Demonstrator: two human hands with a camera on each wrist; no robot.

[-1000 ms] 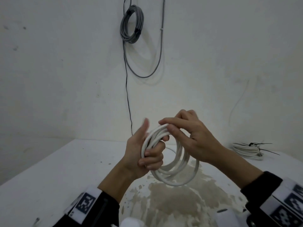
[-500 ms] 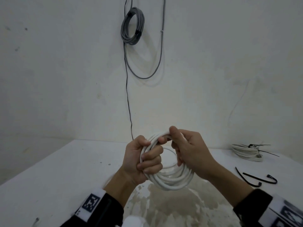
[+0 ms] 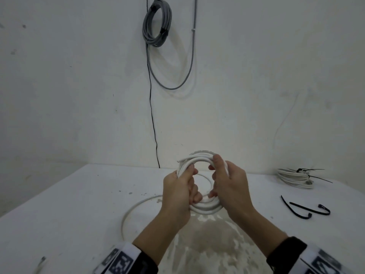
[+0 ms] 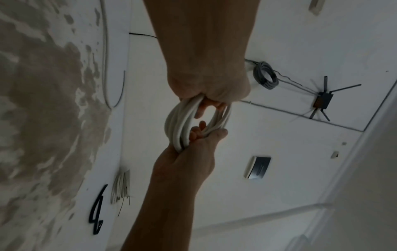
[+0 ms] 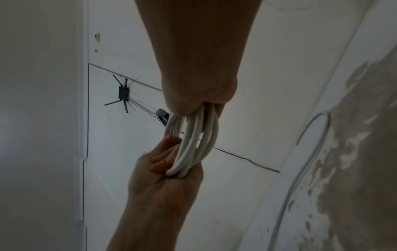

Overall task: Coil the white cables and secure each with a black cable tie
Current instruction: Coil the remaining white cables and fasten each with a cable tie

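Note:
A white cable coil (image 3: 200, 157) of several loops hangs upright just above the table, held between both hands. My left hand (image 3: 182, 186) grips its left side, fingers curled through the ring. My right hand (image 3: 225, 182) grips the right side the same way. The left wrist view shows the coil (image 4: 177, 122) between my left hand (image 4: 207, 84) above and my right hand (image 4: 193, 152) below. In the right wrist view the loops (image 5: 193, 141) run from my right hand (image 5: 197, 96) into my left palm (image 5: 169, 171). A loose tail (image 3: 130, 211) of the cable curves over the table at the left.
Two black cable ties (image 3: 305, 209) lie on the white table (image 3: 69, 204) at the right. Behind them rests a finished white coil (image 3: 294, 177) bound with black ties. A grey coil (image 3: 157, 22) hangs on the wall. The table's near middle is a worn brown patch (image 3: 209, 244).
The coil has come down closer to the table. My right hand has slid from the top of the coil to its right side and now grips it there.

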